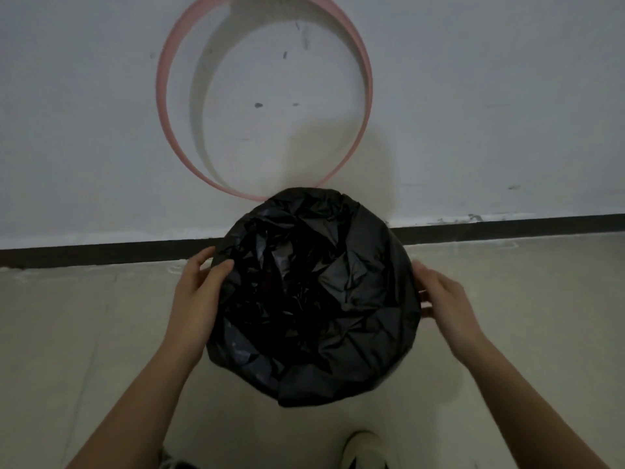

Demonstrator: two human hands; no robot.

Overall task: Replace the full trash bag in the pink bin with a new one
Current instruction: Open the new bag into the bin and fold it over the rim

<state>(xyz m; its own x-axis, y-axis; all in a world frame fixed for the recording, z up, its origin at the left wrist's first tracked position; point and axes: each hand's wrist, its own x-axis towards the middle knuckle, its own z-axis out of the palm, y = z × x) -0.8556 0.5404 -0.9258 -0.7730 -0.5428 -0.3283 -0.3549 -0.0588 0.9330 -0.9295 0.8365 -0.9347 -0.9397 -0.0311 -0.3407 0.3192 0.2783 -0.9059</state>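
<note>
A black trash bag (pixel 314 296) is spread over the round bin on the floor, and its crumpled plastic covers the whole rim and mouth. The bin itself is hidden under the bag. My left hand (pixel 199 292) grips the bag at the left rim, thumb on top and fingers down the outside. My right hand (pixel 443 299) lies against the bag's right side with its fingers spread. A pink ring (pixel 162 96) leans upright against the white wall just behind the bin.
The white wall (pixel 473 96) meets the beige floor (pixel 84 333) at a dark baseboard (pixel 101 253) right behind the bin. The tip of a light shoe (pixel 363 448) shows at the bottom edge, in front of the bin.
</note>
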